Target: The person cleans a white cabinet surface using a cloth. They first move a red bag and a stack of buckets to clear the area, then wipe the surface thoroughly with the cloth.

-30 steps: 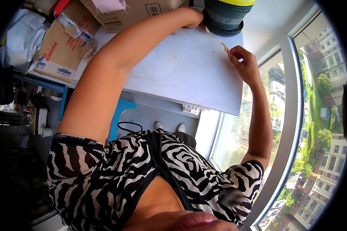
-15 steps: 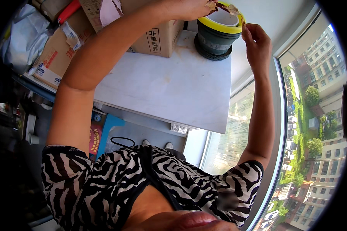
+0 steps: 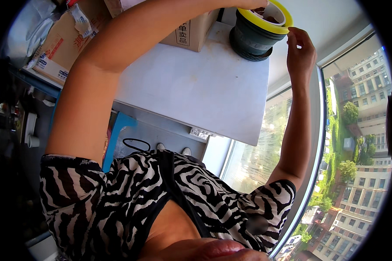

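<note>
At the far right of the white table stands a dark green pot (image 3: 257,39) on a dark saucer (image 3: 250,54). A yellow rim (image 3: 285,29) tops it, with a white inner container (image 3: 284,17) inside. Dried brown-red leaf pieces (image 3: 272,19) lie in the container. My left hand (image 3: 251,4) reaches over the pot's left side, beside the dried pieces; the picture's top edge cuts it off, hiding most of its fingers. My right hand (image 3: 301,48) is at the pot's right side, thumb and finger pinched together against the yellow rim. What that pinch holds is too small to make out.
The white table (image 3: 196,91) ends at a right edge near a window (image 3: 348,143). Cardboard boxes (image 3: 191,35) and a silver-grey bag (image 3: 28,32) sit at the left. Below the table is a blue stool-like piece (image 3: 117,135).
The dried leaf stretched between my hands above the pot no longer shows there; dried pieces now show inside the container. The view has shifted, with pot and hands further right and higher.
</note>
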The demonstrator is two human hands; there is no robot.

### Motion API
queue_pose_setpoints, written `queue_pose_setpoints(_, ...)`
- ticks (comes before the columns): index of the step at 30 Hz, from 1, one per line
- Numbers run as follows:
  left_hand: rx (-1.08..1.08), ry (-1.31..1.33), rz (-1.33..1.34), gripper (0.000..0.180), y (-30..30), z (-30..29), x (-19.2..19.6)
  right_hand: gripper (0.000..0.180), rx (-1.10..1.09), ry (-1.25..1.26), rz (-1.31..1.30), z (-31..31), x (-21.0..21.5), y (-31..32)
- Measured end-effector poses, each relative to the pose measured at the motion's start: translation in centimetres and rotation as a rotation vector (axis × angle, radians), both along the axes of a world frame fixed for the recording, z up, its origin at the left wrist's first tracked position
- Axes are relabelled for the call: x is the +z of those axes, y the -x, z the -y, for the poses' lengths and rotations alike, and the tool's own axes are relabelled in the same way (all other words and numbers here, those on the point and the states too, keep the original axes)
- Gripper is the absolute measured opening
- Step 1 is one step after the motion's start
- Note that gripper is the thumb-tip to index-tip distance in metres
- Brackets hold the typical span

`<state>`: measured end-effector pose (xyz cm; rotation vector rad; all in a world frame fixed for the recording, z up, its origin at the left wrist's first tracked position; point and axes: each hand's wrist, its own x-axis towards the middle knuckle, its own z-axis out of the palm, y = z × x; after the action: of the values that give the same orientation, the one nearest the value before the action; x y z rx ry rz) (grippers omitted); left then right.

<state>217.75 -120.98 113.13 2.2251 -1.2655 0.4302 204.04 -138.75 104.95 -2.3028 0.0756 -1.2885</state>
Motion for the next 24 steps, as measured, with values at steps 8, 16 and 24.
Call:
queue_pose_setpoints(8, -0.175, 0.360, -0.173, 0.024, 6.4, -15.1, -5.9, 0.016, 0.301, -0.076, -0.526, -4.2, -7.5, 5.1)
queue_pose_setpoints(16, 0.625, 0.363, -0.289, 0.024, 10.7, -34.8, -13.8, 0.022, 0.486, 0.102, -0.708, -7.6, -7.6, 4.5)
queue_pose_setpoints(24, 0.482, -0.051, -0.006, 0.055, 8.6, -39.1, -19.1, 0.024, 0.728, 0.173, -0.712, -14.5, -6.1, 1.9)
